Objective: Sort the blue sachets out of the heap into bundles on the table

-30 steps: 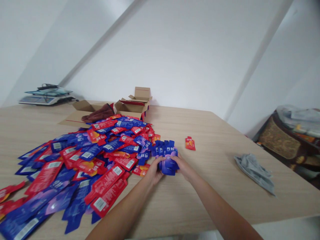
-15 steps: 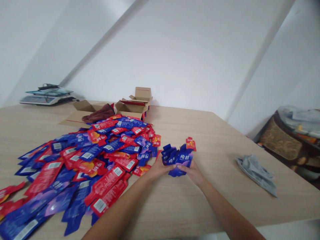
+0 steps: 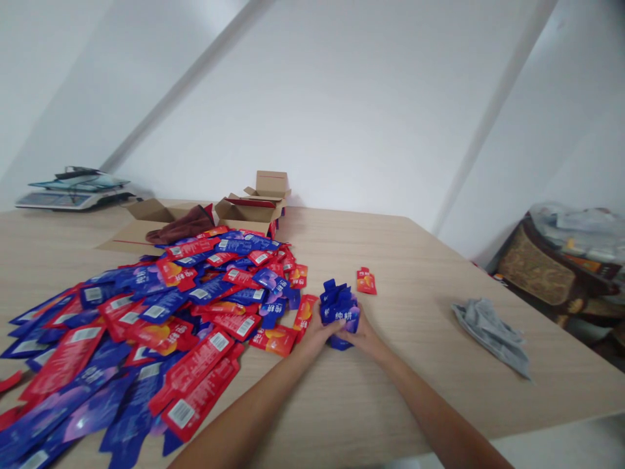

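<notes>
Several blue sachets (image 3: 340,309) are bunched together in a bundle, gripped from both sides. My left hand (image 3: 322,331) is closed around its left edge, and my right hand (image 3: 364,333) around its right edge, thumbs in front. Their notched tops stick up unevenly. A single red sachet (image 3: 366,281) lies on the table just beyond the bundle. To the left spreads a large heap of red and blue sachets (image 3: 205,293), many with white barcode labels. Its nearest red sachets (image 3: 274,340) lie close to my left forearm.
Open cardboard boxes (image 3: 249,213) stand behind the heap, with a dark red cloth (image 3: 180,225) on one. A scale (image 3: 75,197) sits at the far left. Grey cloth (image 3: 493,335) lies on the table (image 3: 415,397) at right. Beyond the edge is a patterned chair (image 3: 532,264) with plastic-wrapped things.
My hands have drawn closer together, squeezing the fanned blue sachets into a narrower bundle. The view has shifted slightly, so the lone red sachet now shows fully, apart from the bundle.
</notes>
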Motion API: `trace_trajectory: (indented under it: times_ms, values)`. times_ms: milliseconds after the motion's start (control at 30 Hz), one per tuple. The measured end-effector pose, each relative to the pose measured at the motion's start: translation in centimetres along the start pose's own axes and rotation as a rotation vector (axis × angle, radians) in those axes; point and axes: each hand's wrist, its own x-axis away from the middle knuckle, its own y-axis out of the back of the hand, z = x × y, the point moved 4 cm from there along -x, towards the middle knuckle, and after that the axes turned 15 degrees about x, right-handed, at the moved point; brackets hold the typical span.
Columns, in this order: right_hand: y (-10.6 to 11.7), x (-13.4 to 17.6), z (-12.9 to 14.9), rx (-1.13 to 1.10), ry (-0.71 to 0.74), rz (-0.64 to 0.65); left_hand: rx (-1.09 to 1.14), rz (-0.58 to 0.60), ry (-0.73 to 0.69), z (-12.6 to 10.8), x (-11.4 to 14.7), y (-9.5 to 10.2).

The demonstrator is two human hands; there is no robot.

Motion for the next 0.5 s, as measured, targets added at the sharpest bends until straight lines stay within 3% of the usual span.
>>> trace_trajectory:
  times_ms: [100, 233, 367, 500]
  values:
    - [-0.7, -0.4, 0.2, 0.114, 0.151, 0.017, -0.022, -0.114, -0.070, -0.2, -0.5, -0.7]
    - [-1.4, -1.3, 0.4, 0.167, 0.149, -0.082, -0.058, -0.210, -0.033, -0.4, -1.3, -1.3]
    - [-1.6, -2.3, 0.8, 0.087, 0.073, -0.210, -0.079, -0.207, 0.060, -0.6, -2.4, -1.5]
    - [-1.4, -3.0, 0.9, 0.007, -0.070, -0.158, -0.156, -0.114, 0.183, -0.9, -3.9, -1.6]
